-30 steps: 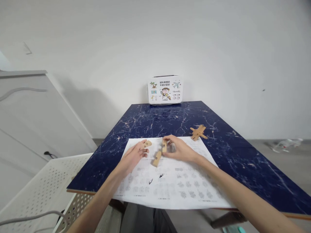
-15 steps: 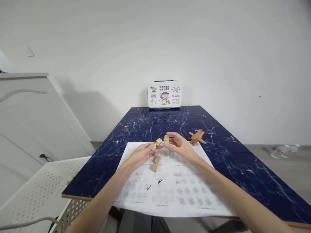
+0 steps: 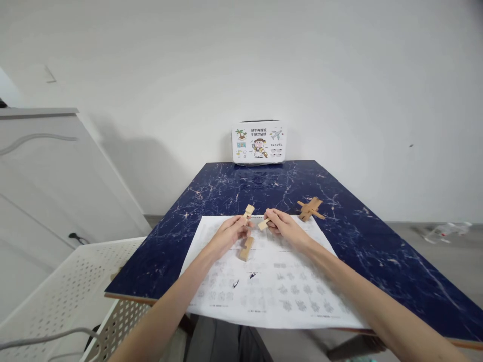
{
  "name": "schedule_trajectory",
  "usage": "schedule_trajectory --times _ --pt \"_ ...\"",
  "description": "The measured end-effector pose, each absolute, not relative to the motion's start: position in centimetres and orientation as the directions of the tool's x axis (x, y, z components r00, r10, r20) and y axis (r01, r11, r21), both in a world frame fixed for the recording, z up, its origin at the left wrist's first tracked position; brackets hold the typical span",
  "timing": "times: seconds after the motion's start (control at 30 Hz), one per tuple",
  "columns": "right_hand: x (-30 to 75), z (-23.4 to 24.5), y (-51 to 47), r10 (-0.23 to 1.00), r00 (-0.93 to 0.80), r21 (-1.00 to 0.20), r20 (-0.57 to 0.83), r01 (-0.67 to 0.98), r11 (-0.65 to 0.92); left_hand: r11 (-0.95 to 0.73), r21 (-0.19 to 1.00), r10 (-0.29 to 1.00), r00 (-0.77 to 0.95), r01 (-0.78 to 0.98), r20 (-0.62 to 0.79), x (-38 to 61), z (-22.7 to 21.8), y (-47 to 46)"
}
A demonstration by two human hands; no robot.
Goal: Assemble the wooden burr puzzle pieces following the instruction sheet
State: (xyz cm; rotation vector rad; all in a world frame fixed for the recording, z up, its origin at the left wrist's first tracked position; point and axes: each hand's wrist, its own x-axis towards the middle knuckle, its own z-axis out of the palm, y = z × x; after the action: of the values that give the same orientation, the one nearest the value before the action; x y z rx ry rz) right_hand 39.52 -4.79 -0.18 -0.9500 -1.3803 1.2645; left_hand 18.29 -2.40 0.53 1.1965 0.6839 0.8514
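Observation:
My left hand point(image 3: 231, 232) is closed on a pale notched wooden puzzle piece point(image 3: 248, 210), which sticks up past the fingertips. A second light wooden puzzle piece point(image 3: 263, 224) is pinched in my right hand point(image 3: 283, 225), its end pointing left toward the other hand. The two pieces are apart. Just below my left hand, a notched wooden block point(image 3: 246, 249) lies on the printed paper sheet point(image 3: 264, 291). Beyond my right hand, a cluster of interlocked wooden pieces point(image 3: 310, 208) rests at the sheet's upper right corner.
The blue marbled table point(image 3: 222, 188) carries a white cartoon-printed case point(image 3: 259, 143) at its far edge, against the wall. At left stand a white perforated rack point(image 3: 113, 256) and a white cabinet point(image 3: 56, 171). A grey cable point(image 3: 49, 338) crosses the rack.
My right hand has turned its piece from upright to pointing left and downward. The left hand's piece now points more upward. The whole view has shifted slightly.

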Motion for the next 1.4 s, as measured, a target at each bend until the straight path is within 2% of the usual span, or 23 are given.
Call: schedule_trajectory --times 0.27,0.37,0.47,0.6,0.77,0.83,0.97,1.13,1.4 --pt "39.5 0.5 -5.3 0.907 -0.35 -0.971 0.236 -0.043 0.236 0.098 0.975 0.863 0.505 -0.2 0.017 18.5 0.2 -2.4" --pt "39.3 0.4 -5.3 0.892 -0.379 -0.969 0.248 -0.082 0.234 0.062 0.99 0.865 0.502 -0.123 0.008 18.5 0.1 -2.4" --pt "38.9 -0.1 -5.3 0.9 -0.332 -0.959 0.283 -0.083 0.27 0.004 0.999 0.863 0.506 -0.043 0.018 18.4 -0.2 -2.4" --pt "38.9 -0.6 -5.4 0.913 -0.196 -0.914 0.357 0.127 0.385 -0.06 0.998 0.848 0.528 0.028 0.036 18.3 -0.3 -2.5" --pt "39.3 -0.9 -5.4 0.848 -0.152 -0.732 0.508 0.442 0.518 -0.099 0.995 0.826 0.56 0.022 0.07 18.4 0.2 -2.9" --pt "39.3 -1.1 -5.5 0.838 -0.15 -0.689 0.524 0.504 0.521 -0.1 0.995 0.818 0.571 0.011 0.076 18.5 0.4 -3.1" --pt "39.0 -1.5 -5.8 0.867 -0.111 -0.683 0.486 0.57 0.456 -0.093 0.995 0.806 0.589 0.023 0.062 18.5 0.6 -3.3" --pt "38.9 -1.7 -5.9 0.846 -0.121 -0.634 0.52 0.609 0.477 -0.111 0.994 0.807 0.585 0.021 0.078 18.5 0.4 -3.3" --pt "38.8 -1.4 -6.1 0.84 -0.085 -0.682 0.536 0.543 0.49 -0.189 0.979 0.837 0.535 0.081 0.117 18.5 0.5 -3.6"
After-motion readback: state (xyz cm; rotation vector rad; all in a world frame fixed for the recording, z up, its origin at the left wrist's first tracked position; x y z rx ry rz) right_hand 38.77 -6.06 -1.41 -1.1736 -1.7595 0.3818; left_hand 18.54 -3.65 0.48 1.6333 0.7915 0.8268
